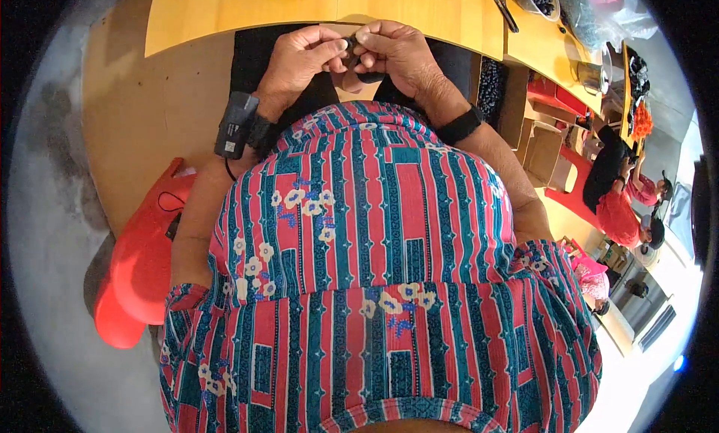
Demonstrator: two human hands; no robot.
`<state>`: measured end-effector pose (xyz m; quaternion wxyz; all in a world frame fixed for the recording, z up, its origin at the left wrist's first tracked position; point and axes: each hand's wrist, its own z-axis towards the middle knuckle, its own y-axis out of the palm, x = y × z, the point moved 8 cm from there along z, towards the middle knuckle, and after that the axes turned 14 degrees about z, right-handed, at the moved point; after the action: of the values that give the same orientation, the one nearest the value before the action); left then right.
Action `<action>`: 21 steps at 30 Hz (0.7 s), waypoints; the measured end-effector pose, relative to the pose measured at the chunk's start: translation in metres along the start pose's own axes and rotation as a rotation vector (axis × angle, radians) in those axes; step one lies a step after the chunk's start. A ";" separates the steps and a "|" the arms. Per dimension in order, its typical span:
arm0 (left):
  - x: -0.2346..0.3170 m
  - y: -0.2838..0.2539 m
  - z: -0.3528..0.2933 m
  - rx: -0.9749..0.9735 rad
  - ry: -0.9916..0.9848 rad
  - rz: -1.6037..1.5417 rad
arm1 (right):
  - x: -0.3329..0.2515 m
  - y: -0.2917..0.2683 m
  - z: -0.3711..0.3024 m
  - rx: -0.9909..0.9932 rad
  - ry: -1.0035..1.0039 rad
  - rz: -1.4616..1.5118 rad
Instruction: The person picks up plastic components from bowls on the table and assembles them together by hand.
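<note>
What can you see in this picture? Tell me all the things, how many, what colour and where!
Small dark piece: one, dark, between the fingertips
Tabletop: at least one, yellow, top
Slim tool: one, dark, top right
Bowl: one, pale, top right, dark bits inside
Plastic bags: count unclear, mostly clear, beside the bowl
Cardboard box: at least one, brown, right
Orange bundle: one, orange, far right
Seat: one, red, left
Other people: at least three, red or pink clothes, right
Patterned top: one, red and teal, middle
Left hand: one, bare, top middle
Right hand: one, bare, beside it
</note>
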<state>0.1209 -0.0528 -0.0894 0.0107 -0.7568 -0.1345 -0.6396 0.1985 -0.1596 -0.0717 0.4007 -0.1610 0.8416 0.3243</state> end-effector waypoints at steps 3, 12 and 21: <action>-0.005 0.002 0.000 -0.022 -0.041 -0.063 | 0.004 0.003 0.000 -0.020 0.048 0.048; -0.012 0.001 0.004 -0.047 -0.074 -0.050 | 0.012 0.002 0.000 -0.066 0.159 0.137; -0.007 0.000 0.005 0.094 0.012 0.116 | 0.010 -0.002 0.002 0.018 0.057 0.000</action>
<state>0.1245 -0.0527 -0.0971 0.0842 -0.7581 -0.1204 -0.6354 0.1944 -0.1602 -0.0815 0.3779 -0.1665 0.8555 0.3122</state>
